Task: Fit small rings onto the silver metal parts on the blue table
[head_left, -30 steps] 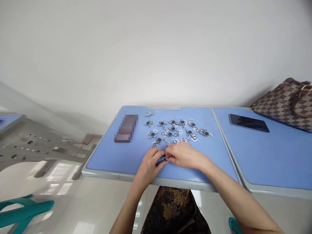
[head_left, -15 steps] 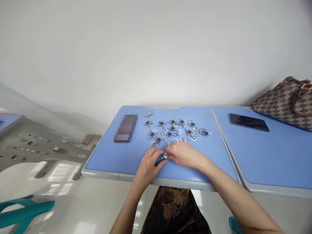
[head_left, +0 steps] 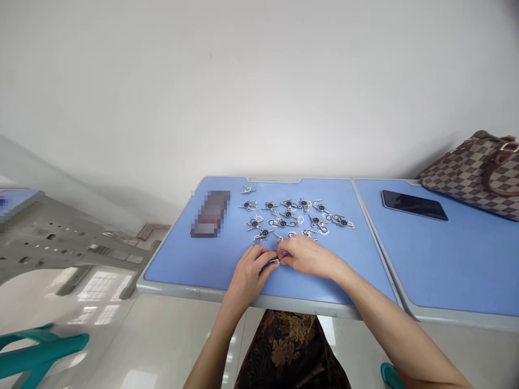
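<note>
My left hand (head_left: 253,268) and my right hand (head_left: 303,256) meet low over the blue desk. Between their fingertips is a small silver metal piece (head_left: 274,260), mostly covered by the fingers. Thumb and fingers of the left hand pinch it from the left. From the other side, the right hand's curled fingers close on it, with their tips partly hidden. Just beyond the hands lie several loose sets of small silver metal parts with black round discs (head_left: 283,222) and rings, too small to name surely. One smaller silver piece (head_left: 247,190) lies apart near the back edge.
A blurred-out dark reddish rectangular object (head_left: 211,213) lies on the desk's left side. Against it on the right stands a second blue desk (head_left: 458,259), bearing a black phone (head_left: 414,205) and a checkered brown bag (head_left: 478,170). A wall rises behind. Teal chair parts (head_left: 44,354) show lower left.
The metal piece has turned between my fingers and shows less now. My right fingers have shifted slightly over it; both hands stay in about the same place.
</note>
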Demonstrator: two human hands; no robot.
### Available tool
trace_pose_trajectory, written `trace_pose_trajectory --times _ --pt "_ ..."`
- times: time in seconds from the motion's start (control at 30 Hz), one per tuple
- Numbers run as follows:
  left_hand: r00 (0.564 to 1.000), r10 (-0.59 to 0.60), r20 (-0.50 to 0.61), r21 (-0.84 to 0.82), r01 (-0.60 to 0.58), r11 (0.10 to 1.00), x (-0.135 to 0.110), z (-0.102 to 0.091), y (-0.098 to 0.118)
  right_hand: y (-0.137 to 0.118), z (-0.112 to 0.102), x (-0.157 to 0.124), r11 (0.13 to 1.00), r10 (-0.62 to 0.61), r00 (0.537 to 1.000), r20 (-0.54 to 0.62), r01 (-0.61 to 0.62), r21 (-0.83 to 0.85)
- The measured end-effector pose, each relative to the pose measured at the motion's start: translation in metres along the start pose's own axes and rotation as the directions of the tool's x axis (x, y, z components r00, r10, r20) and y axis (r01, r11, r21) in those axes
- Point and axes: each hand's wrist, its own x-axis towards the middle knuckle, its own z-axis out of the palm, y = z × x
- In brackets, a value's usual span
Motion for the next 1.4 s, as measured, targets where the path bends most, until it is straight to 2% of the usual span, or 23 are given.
trace_pose_trajectory --times 0.2,0.83,1.1,1.4 --pt "1.0 -0.009 0.007 -0.008 0.009 1.0 -0.0002 0.0004 0.0003 0.0021 -0.0006 0.0001 0.998 0.036 0.999 -0.001 -0.036 0.05" --pt "0.999 -0.04 0.029 -0.056 0.042 0.998 -0.0011 0.0009 -0.0011 -0.0061 0.0005 0.0008 0.998 0.057 0.998 0.009 -0.057 -0.003" --pt "0.999 -0.036 0.015 -0.054 0.037 0.998 -0.0003 0.0 -0.0005 -0.0033 -0.0018 0.0002 1.0 0.018 1.0 0.02 -0.018 0.008" --pt "0.999 -0.041 0.019 -0.052 0.042 0.998 0.0 0.0007 -0.0014 -0.0031 -0.0001 -0.002 0.982 -0.09 0.994 0.058 0.098 -0.159"
